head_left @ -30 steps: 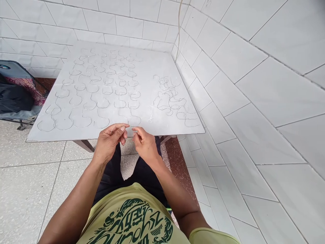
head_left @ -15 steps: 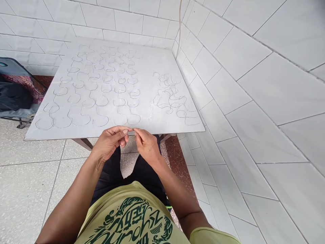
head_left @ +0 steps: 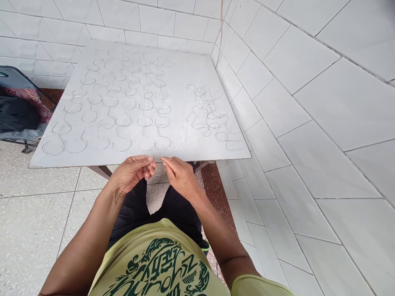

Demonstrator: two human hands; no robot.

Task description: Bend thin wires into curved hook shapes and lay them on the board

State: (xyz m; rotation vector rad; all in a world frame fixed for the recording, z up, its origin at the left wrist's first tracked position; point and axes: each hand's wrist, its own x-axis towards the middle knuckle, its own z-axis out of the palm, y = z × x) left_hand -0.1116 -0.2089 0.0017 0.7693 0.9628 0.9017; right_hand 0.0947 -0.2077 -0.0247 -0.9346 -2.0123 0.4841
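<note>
A thin curved wire (head_left: 160,174) hangs in a loop between my two hands, just off the table's front edge. My left hand (head_left: 133,170) pinches one part of it between thumb and fingers. Thumb and forefinger of my right hand (head_left: 179,174) are closed on the other side of it. On the white tabletop (head_left: 182,150), curved wires (head_left: 123,119) lie in several rows at the left and middle. A loose tangle of similar wires (head_left: 210,117) lies at the right.
A white tiled wall (head_left: 302,123) runs along the table's right side, and another stands behind it. A cable (head_left: 221,33) hangs in the corner. At far left is a folding chair (head_left: 21,111) with a dark bundle (head_left: 17,113) on it.
My fingertips, close together before, have drawn slightly apart, and a loop of wire now shows below them. The wires on the table lie as before.
</note>
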